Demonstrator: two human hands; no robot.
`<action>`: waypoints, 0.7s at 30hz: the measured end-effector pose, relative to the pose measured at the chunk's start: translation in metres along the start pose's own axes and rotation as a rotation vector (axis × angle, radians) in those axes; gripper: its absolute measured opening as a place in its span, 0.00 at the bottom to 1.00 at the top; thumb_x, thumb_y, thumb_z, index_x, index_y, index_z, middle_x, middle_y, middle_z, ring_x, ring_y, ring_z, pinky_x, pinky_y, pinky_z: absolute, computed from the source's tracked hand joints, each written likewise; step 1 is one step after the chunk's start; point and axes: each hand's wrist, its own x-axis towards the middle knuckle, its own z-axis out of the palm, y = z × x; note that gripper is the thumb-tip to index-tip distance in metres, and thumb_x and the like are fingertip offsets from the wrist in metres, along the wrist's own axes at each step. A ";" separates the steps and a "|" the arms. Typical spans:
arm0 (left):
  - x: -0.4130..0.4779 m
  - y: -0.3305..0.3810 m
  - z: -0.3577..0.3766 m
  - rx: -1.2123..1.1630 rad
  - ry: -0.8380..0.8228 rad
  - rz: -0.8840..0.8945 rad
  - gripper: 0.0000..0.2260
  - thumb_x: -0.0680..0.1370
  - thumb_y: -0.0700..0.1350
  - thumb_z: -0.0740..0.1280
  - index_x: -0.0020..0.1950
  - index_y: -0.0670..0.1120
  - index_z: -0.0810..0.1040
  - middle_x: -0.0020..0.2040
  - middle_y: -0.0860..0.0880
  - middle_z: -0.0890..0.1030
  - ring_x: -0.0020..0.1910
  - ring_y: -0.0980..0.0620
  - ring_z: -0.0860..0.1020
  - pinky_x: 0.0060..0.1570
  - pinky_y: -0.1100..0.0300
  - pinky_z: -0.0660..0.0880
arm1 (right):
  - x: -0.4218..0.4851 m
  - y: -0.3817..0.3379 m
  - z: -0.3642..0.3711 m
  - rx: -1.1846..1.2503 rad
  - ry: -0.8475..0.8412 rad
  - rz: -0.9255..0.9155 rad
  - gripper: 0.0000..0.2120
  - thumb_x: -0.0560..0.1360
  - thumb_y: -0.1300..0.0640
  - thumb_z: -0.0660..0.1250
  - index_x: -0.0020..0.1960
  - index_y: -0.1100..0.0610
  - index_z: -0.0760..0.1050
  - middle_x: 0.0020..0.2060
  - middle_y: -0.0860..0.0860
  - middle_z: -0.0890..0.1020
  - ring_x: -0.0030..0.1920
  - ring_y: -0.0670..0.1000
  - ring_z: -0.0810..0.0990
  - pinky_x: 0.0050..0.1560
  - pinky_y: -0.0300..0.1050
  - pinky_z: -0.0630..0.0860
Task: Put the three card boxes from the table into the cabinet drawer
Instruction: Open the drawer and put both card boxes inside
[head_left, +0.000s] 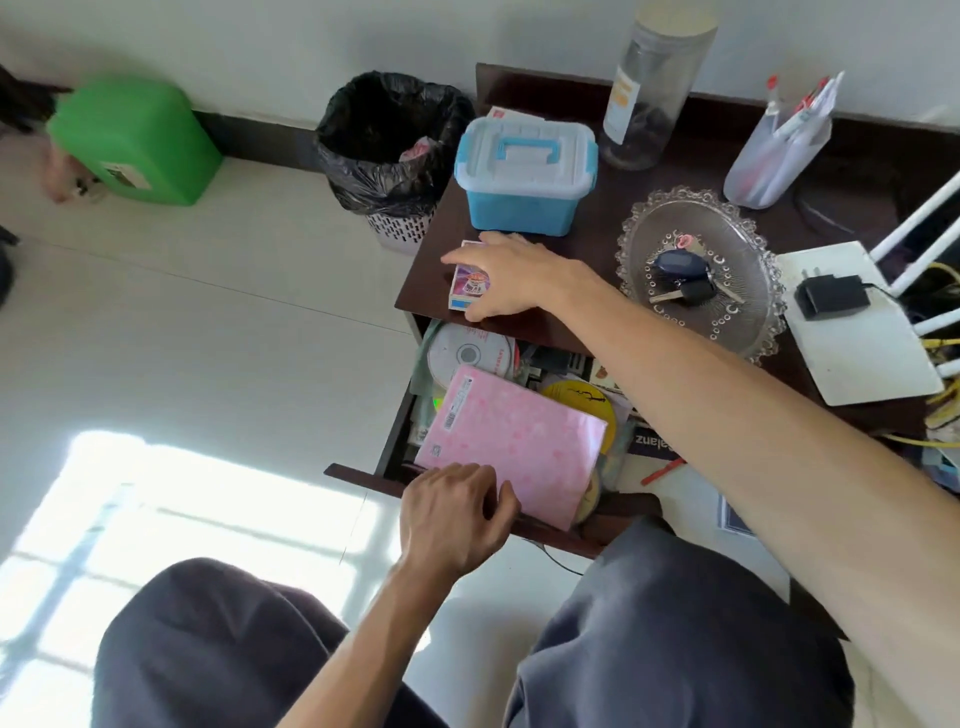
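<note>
Right hand (506, 278) reaches over the dark wooden bench (582, 249), fingers spread and closing around a small purple-and-white card box (467, 283) lying flat near the bench's front left corner, just in front of a blue-and-white plastic storage box (524, 176). Left hand (457, 517) rests on the front edge of the open dark drawer (363, 480), fingers curled loosely, gripping nothing clear. Drawer holds a pink patterned book (514, 441) and a silver disc (467, 353). Only one card box visible.

In the open drawer (395, 441), right of the pink folder (514, 441), a dark booklet (652, 442) reads "alanz", upside down; other print is too blurred.
</note>
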 end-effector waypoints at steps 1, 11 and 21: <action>0.000 0.000 0.000 -0.003 0.002 0.004 0.18 0.72 0.54 0.65 0.29 0.49 0.60 0.24 0.50 0.73 0.23 0.48 0.70 0.26 0.60 0.63 | 0.000 -0.001 -0.001 -0.011 0.000 0.006 0.40 0.70 0.39 0.73 0.78 0.38 0.62 0.71 0.55 0.69 0.70 0.60 0.68 0.68 0.62 0.68; -0.001 -0.001 0.000 -0.012 -0.007 0.003 0.17 0.73 0.54 0.64 0.28 0.47 0.68 0.25 0.50 0.74 0.24 0.47 0.72 0.26 0.57 0.70 | -0.023 -0.003 0.008 -0.170 0.072 0.109 0.32 0.73 0.36 0.67 0.74 0.44 0.68 0.68 0.59 0.69 0.64 0.65 0.71 0.61 0.61 0.71; -0.001 -0.001 0.001 -0.002 0.026 0.045 0.17 0.73 0.53 0.66 0.28 0.48 0.68 0.24 0.50 0.74 0.24 0.47 0.73 0.27 0.59 0.67 | -0.065 0.013 0.024 -0.350 0.100 0.094 0.41 0.73 0.25 0.56 0.81 0.40 0.54 0.77 0.59 0.63 0.69 0.68 0.70 0.61 0.64 0.70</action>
